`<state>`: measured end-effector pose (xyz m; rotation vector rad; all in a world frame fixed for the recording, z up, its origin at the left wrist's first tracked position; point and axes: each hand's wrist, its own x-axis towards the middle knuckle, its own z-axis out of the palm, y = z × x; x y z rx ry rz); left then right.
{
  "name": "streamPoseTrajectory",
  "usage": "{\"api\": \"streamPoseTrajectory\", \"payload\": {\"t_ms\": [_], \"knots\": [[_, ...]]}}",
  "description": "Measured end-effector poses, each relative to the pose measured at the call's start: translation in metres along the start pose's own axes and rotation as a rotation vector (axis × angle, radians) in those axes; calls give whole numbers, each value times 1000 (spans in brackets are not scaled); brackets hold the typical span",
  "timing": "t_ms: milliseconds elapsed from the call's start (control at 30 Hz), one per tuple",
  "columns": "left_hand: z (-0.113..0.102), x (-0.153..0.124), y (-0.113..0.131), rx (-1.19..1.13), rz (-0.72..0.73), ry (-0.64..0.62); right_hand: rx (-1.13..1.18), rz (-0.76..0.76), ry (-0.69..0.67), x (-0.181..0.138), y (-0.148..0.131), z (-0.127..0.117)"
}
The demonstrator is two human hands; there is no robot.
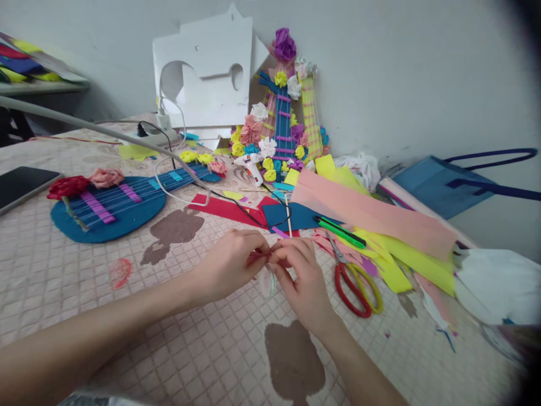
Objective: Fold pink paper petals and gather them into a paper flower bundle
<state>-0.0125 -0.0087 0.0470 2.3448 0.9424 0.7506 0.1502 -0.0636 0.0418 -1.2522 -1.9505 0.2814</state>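
My left hand (230, 262) and my right hand (302, 279) meet over the middle of the table, fingertips pinched together. Between them is a small red piece (256, 258), partly hidden by the fingers. A roll of clear tape (267, 282) hangs just below the pinch, at my right hand's fingers. Whether the tape is gripped or only touched I cannot tell. Red and yellow handled scissors (355, 282) lie just right of my right hand. A green pen (340, 231) rests beyond them on the paper.
A blue guitar-shaped craft (122, 214) with paper roses lies at the left, a dark tablet (21, 186) beside it. A second decorated guitar (283, 118) leans on the wall. A glue gun (253, 169), coloured paper sheets (372, 217), a blue bag (439, 183) and cables crowd the back.
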Motion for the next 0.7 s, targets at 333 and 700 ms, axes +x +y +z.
{"api": "streamPoseTrajectory", "payload": {"t_ms": [333, 700], "knots": [[-1, 0, 0, -40, -39, -32, 86, 61, -8, -1, 2, 3], [-9, 1, -9, -222, -48, -217, 128, 109, -34, -3, 4, 6]]}}
